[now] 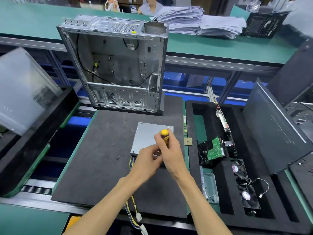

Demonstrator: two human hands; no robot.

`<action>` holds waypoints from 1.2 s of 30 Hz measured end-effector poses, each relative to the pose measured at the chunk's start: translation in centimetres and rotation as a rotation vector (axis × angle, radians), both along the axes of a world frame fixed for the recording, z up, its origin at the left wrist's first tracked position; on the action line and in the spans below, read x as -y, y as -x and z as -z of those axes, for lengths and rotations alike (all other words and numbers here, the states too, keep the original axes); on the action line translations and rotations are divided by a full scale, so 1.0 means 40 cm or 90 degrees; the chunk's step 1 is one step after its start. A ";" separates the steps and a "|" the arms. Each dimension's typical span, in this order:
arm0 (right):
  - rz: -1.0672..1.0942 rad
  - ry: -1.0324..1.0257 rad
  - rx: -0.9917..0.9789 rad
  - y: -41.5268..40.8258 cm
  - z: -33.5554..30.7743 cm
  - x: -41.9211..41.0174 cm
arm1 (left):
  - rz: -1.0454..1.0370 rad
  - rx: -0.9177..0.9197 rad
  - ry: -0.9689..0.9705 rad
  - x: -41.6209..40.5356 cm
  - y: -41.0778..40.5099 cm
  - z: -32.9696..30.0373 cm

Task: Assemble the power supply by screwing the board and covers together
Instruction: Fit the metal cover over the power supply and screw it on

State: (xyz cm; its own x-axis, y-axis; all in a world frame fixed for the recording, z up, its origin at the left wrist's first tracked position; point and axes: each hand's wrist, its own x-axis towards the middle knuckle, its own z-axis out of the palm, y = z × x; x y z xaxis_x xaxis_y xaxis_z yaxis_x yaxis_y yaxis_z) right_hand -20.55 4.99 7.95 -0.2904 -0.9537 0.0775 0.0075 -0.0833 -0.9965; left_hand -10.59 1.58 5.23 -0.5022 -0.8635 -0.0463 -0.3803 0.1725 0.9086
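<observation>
The grey metal power supply [146, 136] lies flat on the black foam mat [105, 146], its yellow and blue cable bundle [131, 209] trailing toward me. My right hand [169, 150] grips a yellow and purple screwdriver [165, 135], held upright over the near right corner of the unit. My left hand [147, 160] is beside it at the unit's near edge, fingers curled by the screwdriver's lower part; its tip is hidden. A few small dark screws [118, 157] lie loose on the mat to the left.
An open computer case [116, 65] stands upright behind the mat. A black foam tray [225, 192] on the right holds a hard drive [214, 149], fans [249, 196], a circuit board and a clear box. A CPU chip [188, 141] and memory stick [185, 124] lie between.
</observation>
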 end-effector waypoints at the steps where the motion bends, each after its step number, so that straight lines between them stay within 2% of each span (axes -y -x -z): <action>1: 0.007 0.014 0.012 0.000 0.002 0.003 | -0.005 -0.006 0.003 0.007 -0.003 0.001; 7: 0.044 0.058 0.107 0.003 -0.003 0.053 | -0.032 -0.020 0.052 0.052 -0.026 0.005; 9: 0.094 0.035 0.211 0.007 0.005 0.083 | -0.041 -0.031 0.037 0.067 -0.039 0.009; 14: 0.208 -0.081 0.574 0.047 0.048 0.139 | -0.075 -0.043 0.021 0.121 -0.080 0.025; 18: 0.213 -0.112 0.644 0.058 0.076 0.159 | -0.130 -0.040 0.027 0.183 -0.099 0.042; 24: 0.177 -0.114 0.625 0.049 0.057 0.212 | -0.177 0.035 0.017 0.284 -0.103 0.084; 28: 0.179 -0.062 0.497 0.025 0.038 0.273 | -0.122 0.063 -0.005 0.326 -0.091 0.105; 33: 0.190 0.005 0.324 -0.004 0.019 0.343 | -0.072 0.037 -0.040 0.362 -0.090 0.120; 36: 0.198 0.024 0.276 -0.007 0.011 0.378 | -0.051 0.033 -0.040 0.384 -0.091 0.124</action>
State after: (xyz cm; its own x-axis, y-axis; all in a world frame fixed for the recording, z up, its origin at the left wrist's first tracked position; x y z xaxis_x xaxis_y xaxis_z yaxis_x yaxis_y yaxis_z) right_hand -20.27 -10.13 7.49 -0.5727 -0.8159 -0.0795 0.3873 -0.1838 -0.9034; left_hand -6.97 -13.78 0.27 -0.4277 -0.8952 -0.1254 -0.4369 0.0832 0.8957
